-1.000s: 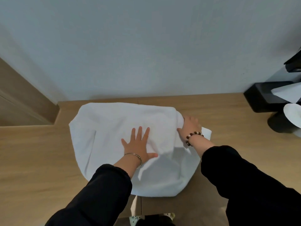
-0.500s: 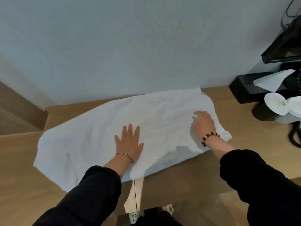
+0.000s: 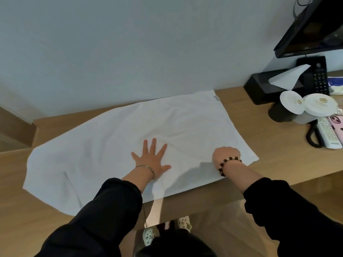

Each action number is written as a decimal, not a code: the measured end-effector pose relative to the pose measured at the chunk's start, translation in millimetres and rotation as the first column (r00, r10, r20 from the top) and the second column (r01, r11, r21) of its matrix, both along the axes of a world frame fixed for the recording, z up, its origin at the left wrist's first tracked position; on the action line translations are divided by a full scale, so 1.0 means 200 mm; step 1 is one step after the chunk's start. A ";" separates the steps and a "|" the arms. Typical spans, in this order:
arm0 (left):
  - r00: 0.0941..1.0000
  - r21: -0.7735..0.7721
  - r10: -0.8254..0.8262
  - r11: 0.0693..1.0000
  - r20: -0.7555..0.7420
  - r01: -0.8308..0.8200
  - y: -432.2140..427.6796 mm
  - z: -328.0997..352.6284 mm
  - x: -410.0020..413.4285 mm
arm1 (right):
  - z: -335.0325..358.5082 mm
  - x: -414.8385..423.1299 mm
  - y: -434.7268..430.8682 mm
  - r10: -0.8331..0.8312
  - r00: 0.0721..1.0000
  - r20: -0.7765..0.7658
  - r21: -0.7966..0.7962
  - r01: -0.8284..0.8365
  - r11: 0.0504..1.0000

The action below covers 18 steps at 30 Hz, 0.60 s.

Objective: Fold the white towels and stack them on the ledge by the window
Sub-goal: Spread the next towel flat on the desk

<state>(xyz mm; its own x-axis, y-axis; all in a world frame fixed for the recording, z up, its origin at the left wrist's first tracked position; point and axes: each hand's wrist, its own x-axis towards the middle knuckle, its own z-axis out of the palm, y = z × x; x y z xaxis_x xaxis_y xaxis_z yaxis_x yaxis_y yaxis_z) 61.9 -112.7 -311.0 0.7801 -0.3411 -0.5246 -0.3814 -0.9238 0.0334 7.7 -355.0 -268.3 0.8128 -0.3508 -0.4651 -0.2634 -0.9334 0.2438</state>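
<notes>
A white towel [image 3: 111, 145] lies spread out flat across the wooden desk top [image 3: 278, 164], its long side running left to right and its far edge close to the wall. My left hand [image 3: 151, 160] rests flat on the towel's middle with fingers spread. My right hand [image 3: 226, 153] sits on the towel near its front right corner. Only its knuckles show, so I cannot tell whether the fingers press or pinch the cloth. No ledge or window is in view.
At the right end of the desk stand a black tissue box [image 3: 263, 86], two cups with white lids [image 3: 292, 104], a black telephone [image 3: 320, 76], a white remote [image 3: 327, 134] and a pink phone [image 3: 338, 125]. A dark screen [image 3: 315, 28] hangs above them.
The towel, folded in half a second ago, has been opened out to the right. My right hand let go of its edge and slid toward the front right corner. My left hand stayed pressed on the middle.
</notes>
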 end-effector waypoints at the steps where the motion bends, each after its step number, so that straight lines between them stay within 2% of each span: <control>1: 1.000 -0.001 -0.004 1.000 0.002 0.004 -0.02 0.00 -0.01 | -0.03 0.00 0.03 -0.011 0.994 0.110 0.094 0.001 0.996; 2: 1.000 -0.004 -0.009 1.000 0.006 0.009 -0.04 -0.01 -0.01 | -0.07 -0.01 0.05 0.004 0.983 0.186 0.189 -0.039 0.981; 4: 0.999 -0.016 -0.032 0.999 0.011 0.032 -0.09 -0.02 -0.03 | -0.13 -0.06 0.08 0.019 0.987 0.162 0.321 -0.071 0.944; 6: 0.997 -0.041 -0.079 0.996 0.011 0.079 -0.12 -0.02 -0.04 | -0.21 -0.14 0.03 -0.085 0.993 0.078 0.324 0.055 0.945; 9: 0.986 -0.096 -0.161 0.982 0.030 0.163 -0.13 -0.02 -0.05 | -0.25 -0.21 -0.04 -0.336 0.938 0.081 0.258 0.306 0.916; 10: 0.985 -0.114 -0.165 0.979 0.041 0.169 -0.11 -0.02 -0.06 | -0.24 -0.20 -0.03 -0.376 0.923 0.083 0.259 0.345 0.902; 12: 0.992 -0.163 -0.115 0.979 0.060 0.124 -0.08 -0.01 -0.08 | -0.23 -0.16 0.07 -0.315 0.942 0.117 0.256 0.278 0.926; 14: 0.995 -0.191 -0.047 0.980 0.087 0.063 -0.02 0.00 -0.09 | -0.21 -0.09 0.21 -0.151 0.972 0.179 0.248 0.104 0.963; 18: 0.987 -0.152 0.071 0.987 0.147 -0.049 0.22 0.04 -0.09 | -0.14 0.04 0.54 0.098 0.962 0.255 0.300 -0.175 0.938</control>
